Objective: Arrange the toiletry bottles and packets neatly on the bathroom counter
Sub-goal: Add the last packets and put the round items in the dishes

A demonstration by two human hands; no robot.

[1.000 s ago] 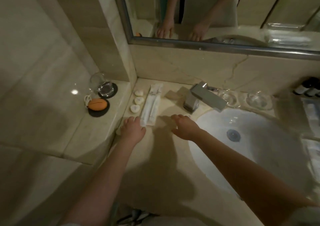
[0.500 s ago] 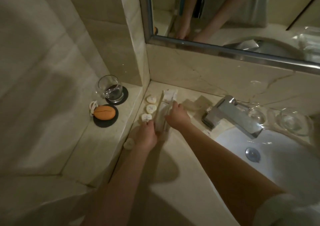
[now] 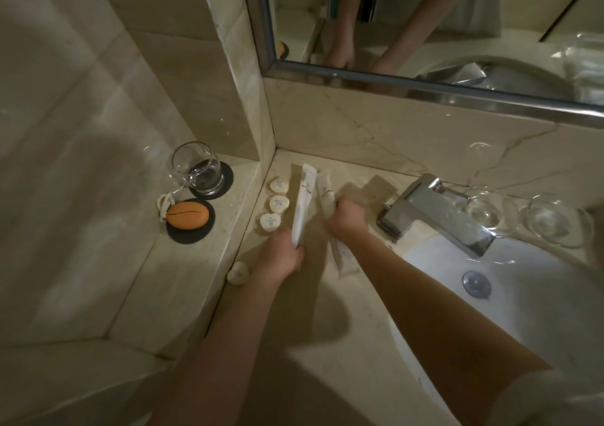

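Two long white packets lie side by side on the marble counter (image 3: 330, 334) near the back corner. My left hand (image 3: 281, 259) grips the near end of the left packet (image 3: 304, 197). My right hand (image 3: 347, 218) is closed around the middle of the right packet (image 3: 326, 189), whose lower end (image 3: 343, 259) sticks out below my wrist. Three small round white packets (image 3: 277, 203) sit in a column just left of the long ones. Another small round packet (image 3: 238, 272) lies alone against the step, left of my left wrist.
A raised ledge on the left carries a glass tumbler (image 3: 196, 169) on a dark coaster and an orange soap (image 3: 187, 219) on a second coaster. The chrome faucet (image 3: 438, 213) and white basin (image 3: 523, 295) lie to the right, with two glass dishes (image 3: 555, 223) behind. A mirror hangs above.
Both hands reached forward from the counter's front and closed on the two long packets, which now lie slightly spread apart. The camera view shifted left and closer.
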